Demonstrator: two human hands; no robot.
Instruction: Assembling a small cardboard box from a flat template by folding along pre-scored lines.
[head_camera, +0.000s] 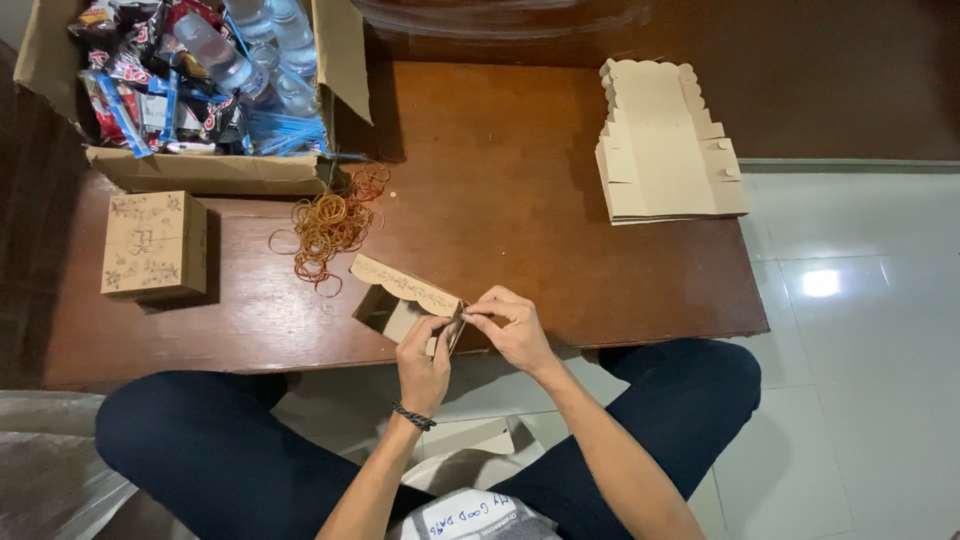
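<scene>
Both hands pinch tan scalloped box (405, 300) | left (425, 365), right (510, 325) | likely half-folded

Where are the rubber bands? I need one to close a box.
The rubber bands lie in a loose pile on the wooden table, just below the big open carton and right of the small closed box.

On the low brown wooden table (560, 270), the half-folded tan cardboard box (400, 296) sits at the near edge, held between the left hand (424, 362) and right hand (512, 325). Behind and left of it lies the heap of orange rubber bands (330, 225). Farther left stands the closed square cardboard box (153, 246). Behind the bands is the large open cardboard carton (215, 170) with snack packets and water bottles (250, 45) in it. The stack of flat tan cardboard blanks (665, 150) lies far right, behind.
</scene>
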